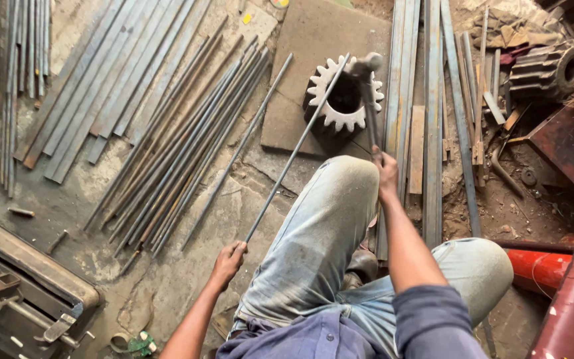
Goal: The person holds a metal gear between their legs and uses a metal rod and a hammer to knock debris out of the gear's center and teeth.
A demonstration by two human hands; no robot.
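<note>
Two toothed gears (343, 100), one hammer (367, 86), one red cylinder (538, 267), two hands (228, 260).

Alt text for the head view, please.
A seated person's left hand holds a long steel rod across a large gear, while the right hand holds a hammer over it. More rods lie on the stone floor.
</note>
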